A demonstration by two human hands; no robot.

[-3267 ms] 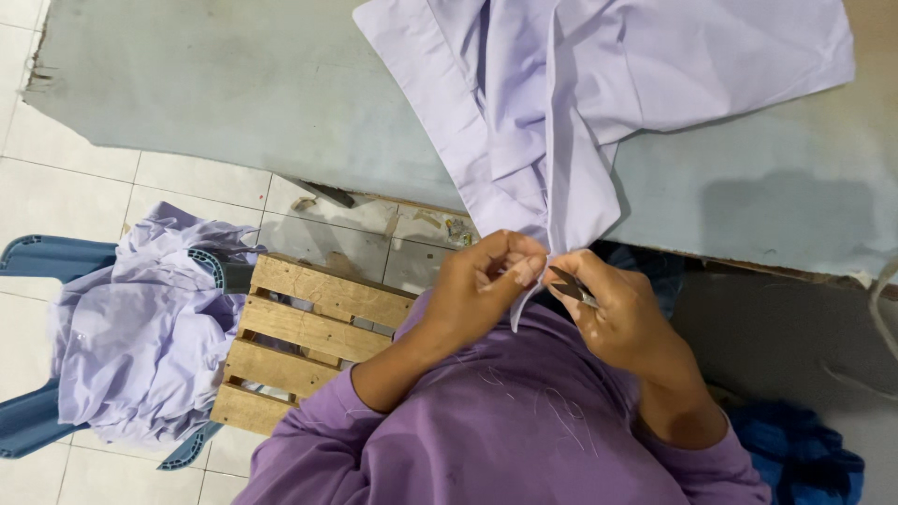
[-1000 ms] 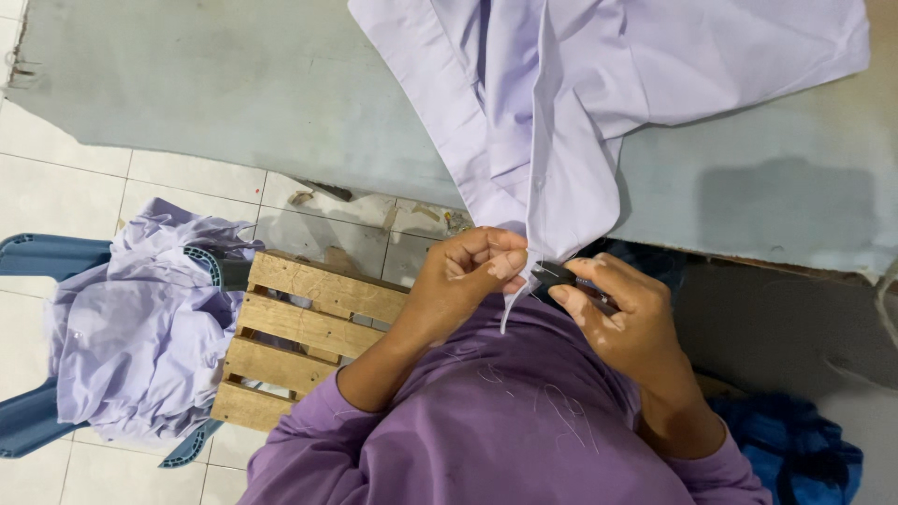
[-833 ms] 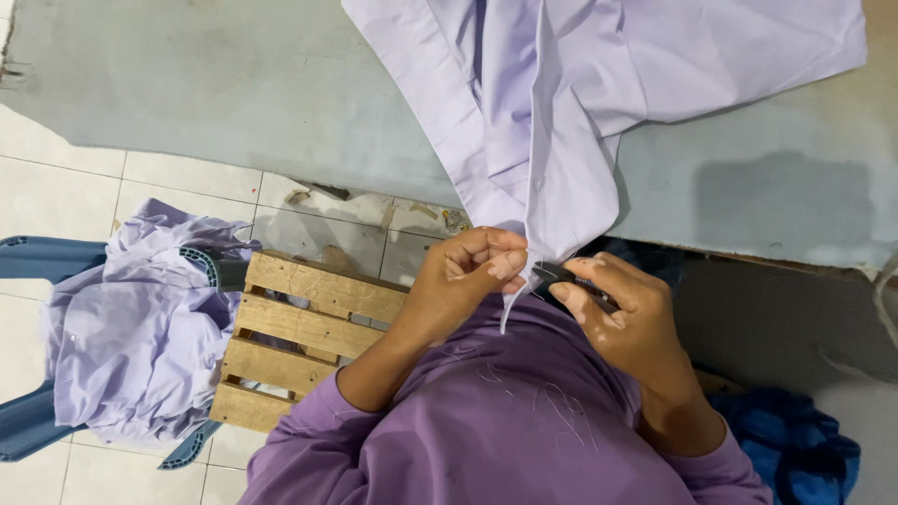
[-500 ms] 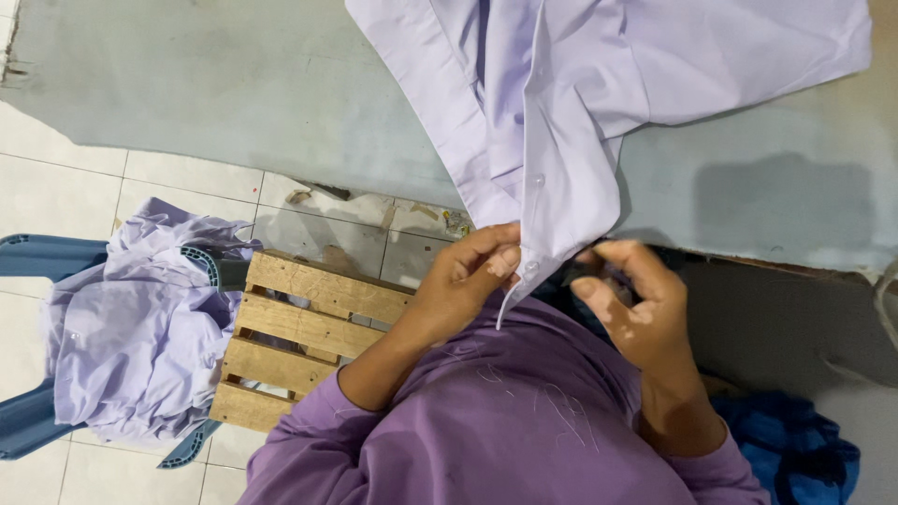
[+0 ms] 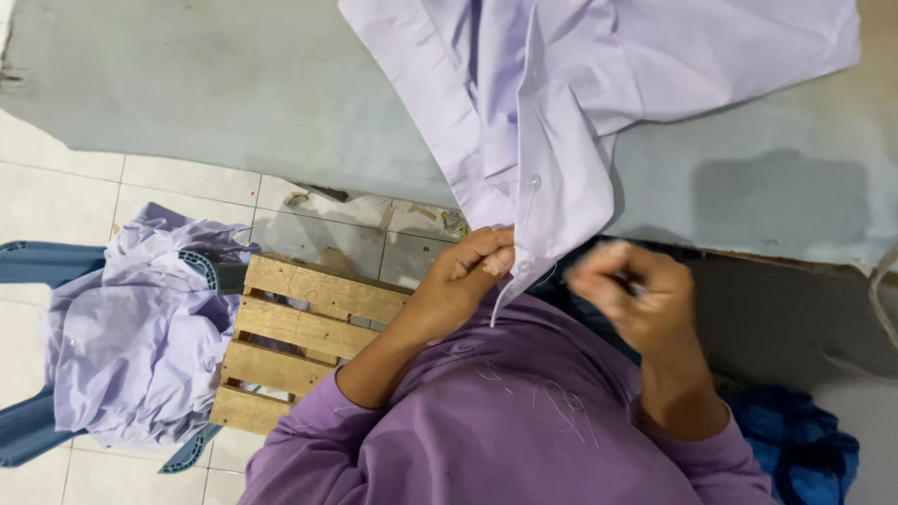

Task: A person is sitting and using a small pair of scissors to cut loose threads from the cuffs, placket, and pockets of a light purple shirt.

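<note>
On blue chair (image 5: 23, 271) — lilac shirts (image 5: 131, 355) heaped; left hand (image 5: 463, 285) pinching shirt (image 5: 552, 187).

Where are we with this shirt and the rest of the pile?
Done: cannot tell; no finished stack shows. In hand: one lilac shirt lies on the grey table; the left hand pinches its buttoned edge, the blurred right hand holds a small dark tool beside it. Left, it seems: a heap of lilac garments on the blue chair by the wooden pallet.
</note>
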